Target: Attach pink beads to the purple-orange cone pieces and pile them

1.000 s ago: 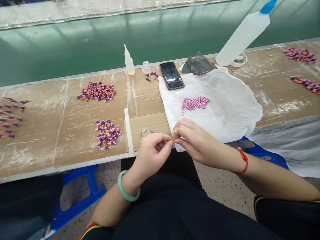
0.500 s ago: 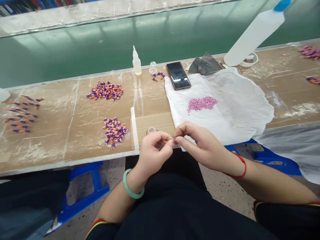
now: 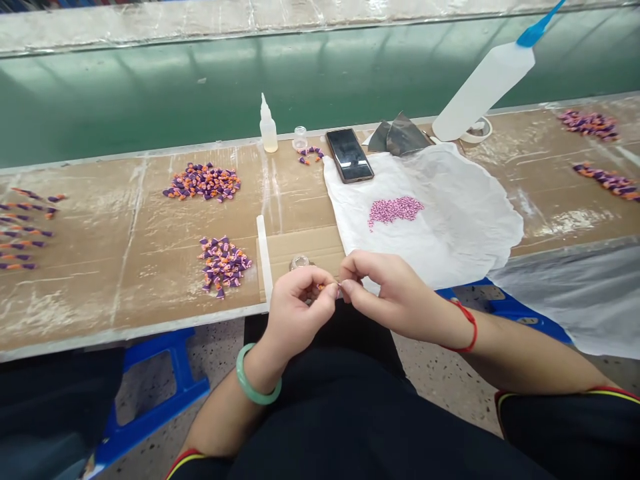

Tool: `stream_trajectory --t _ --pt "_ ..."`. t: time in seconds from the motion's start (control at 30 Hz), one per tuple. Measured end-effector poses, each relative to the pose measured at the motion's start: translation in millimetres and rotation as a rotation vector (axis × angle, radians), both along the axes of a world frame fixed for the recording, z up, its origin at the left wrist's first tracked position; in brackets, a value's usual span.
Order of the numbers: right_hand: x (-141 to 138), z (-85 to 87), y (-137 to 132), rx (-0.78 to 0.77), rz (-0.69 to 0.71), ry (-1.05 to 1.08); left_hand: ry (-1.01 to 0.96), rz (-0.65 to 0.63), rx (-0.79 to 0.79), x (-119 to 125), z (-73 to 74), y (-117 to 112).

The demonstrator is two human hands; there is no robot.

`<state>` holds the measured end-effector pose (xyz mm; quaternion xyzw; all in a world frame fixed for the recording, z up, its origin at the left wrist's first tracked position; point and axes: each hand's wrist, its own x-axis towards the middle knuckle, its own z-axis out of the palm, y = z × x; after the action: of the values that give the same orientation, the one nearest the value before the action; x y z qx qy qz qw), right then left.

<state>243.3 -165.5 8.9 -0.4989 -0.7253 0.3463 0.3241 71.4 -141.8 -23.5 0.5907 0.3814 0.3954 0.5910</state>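
Together, fingers [image 3: 331, 297] on orange piece [image 3: 321, 287]

No readable text, label, brand or number anywhere. Phone [image 3: 349, 155] far centre: screen dark. Small dropper bottle [image 3: 268, 128] far centre, big squeeze bottle [image 3: 483, 85] far right: plain, unmarked.

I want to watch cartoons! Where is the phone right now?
In the head view, the phone lies screen up near the table's far edge, on the far left corner of the white sheet, just left of the grey folded pieces.
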Motion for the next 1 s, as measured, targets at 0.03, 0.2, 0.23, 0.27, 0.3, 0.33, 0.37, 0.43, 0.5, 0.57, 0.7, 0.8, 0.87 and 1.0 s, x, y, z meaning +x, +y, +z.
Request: stream_trajectory --t 0.03,0.2,0.23,0.27,0.3,0.33,0.37,0.43,0.5,0.57,0.7,0.8,0.87,1.0 --pt "-0.7 -0.2 0.4 0.007 0.014 -0.014 -0.017 -0.001 -0.01 -1.2 -0.1 0.1" --pt "-2.4 0.5 6.8 0.064 0.092 -0.095 -0.09 0.017 -0.055 -14.4 -3.3 0.3" --pt "-2.1 0.9 9.6 0.072 0.104 -0.118 -0.091 0.027 -0.071 -18.6 -5.5 0.1" --pt "-1.6 1.4 13.3 0.08 0.12 -0.147 -0.088 0.04 -0.091 -23.2 -8.5 -0.2" --pt "-1.0 1.8 18.0 0.084 0.143 -0.182 -0.085 0.052 -0.111 -27.8 -12.1 -0.6" --pt "-0.4 2.1 23.6 0.085 0.175 -0.225 -0.082 0.066 -0.13 -32.4 -16.0 -0.9" --pt "0.0 2.3 30.1 0.084 0.211 -0.275 -0.079 0.084 -0.146 -36.6 -20.2 -1.2" --pt "-0.1 2.4 45.2 0.067 0.28 -0.402 -0.073 0.122 -0.169 -43.4 -27.8 -1.3" --pt "-2.2 2.5 61.1 0.035 0.336 -0.549 -0.06 0.151 -0.185 -47.7 -33.2 -0.5" --pt "-6.6 3.2 75.3 0.01 0.387 -0.681 -0.048 0.162 -0.195 -49.5 -35.9 1.1" --pt "-19.8 7.0 93.6 0.021 0.503 -0.841 -0.048 0.154 -0.206 -49.6 -36.8 4.5" --pt "-29.1 9.6 100.2 0.054 0.556 -0.938 -0.054 0.152 -0.228 -50.0 -37.5 5.8" --pt "-33.8 10.6 103.0 0.065 0.586 -0.991 -0.064 0.145 -0.236 -50.8 -38.2 6.2" --pt "-39.7 11.9 105.8 0.045 0.617 -1.035 -0.085 0.125 -0.241 -52.5 -38.9 6.6"
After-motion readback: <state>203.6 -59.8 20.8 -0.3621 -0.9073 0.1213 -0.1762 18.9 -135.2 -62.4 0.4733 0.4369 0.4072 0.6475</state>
